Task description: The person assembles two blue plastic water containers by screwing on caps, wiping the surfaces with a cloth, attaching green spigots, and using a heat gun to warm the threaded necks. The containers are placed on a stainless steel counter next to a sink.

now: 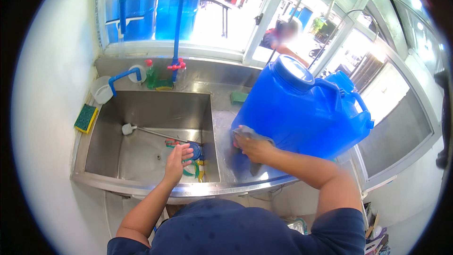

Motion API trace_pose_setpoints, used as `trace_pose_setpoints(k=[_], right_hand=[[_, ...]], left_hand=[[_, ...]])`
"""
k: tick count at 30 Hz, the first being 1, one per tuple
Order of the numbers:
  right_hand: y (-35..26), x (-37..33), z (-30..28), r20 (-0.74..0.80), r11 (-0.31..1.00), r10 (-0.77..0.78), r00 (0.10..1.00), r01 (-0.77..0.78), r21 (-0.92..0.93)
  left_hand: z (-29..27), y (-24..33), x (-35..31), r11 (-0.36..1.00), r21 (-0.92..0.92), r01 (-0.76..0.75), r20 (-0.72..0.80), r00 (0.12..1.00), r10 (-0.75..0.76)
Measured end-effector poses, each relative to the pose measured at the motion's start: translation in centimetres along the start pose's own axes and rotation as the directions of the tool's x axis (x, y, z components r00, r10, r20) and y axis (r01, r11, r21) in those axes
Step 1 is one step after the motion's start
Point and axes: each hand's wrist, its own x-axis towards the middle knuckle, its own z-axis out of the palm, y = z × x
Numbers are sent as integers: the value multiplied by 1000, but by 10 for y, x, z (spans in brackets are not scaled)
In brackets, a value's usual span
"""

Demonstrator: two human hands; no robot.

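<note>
1. Here, a blue jug (283, 99) stands on the metal surface (223, 134), right of the sink (163, 105);
2. the right hand (256, 148) clutches a grey cloth (253, 133) at the jug's lower left side;
3. the left hand (177, 160), fingers extended, hangs over the sink;
4. a second blue jug (353, 125) stands just beside.

Dark navy-blue fabric shirt (226, 231), faintly mottled in a darker tone, well behind the fingers (185, 153); plain, matching short sleeves (342, 231) leave the forearms (306, 167) bare.
</note>
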Motion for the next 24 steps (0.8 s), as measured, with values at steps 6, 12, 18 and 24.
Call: trace_pose_setpoints(k=[6,12,18,24], right_hand=[[57,-91,-10,-673,842,477,565,-512,167],[49,-123,48,-399,115,771,-496,-509,853],[-30,-53,79,358,-78,584,-729,388,918],[-81,23,-15,309,-177,903,-299,397,901]], left_hand=[[-6,2,1,999,-6,47,34,998,-47],[1,-18,-1,993,105,57,116,991,-69],[20,-23,-17,969,100,224,16,974,-227],[62,-13,-30,971,144,192,52,978,-201]])
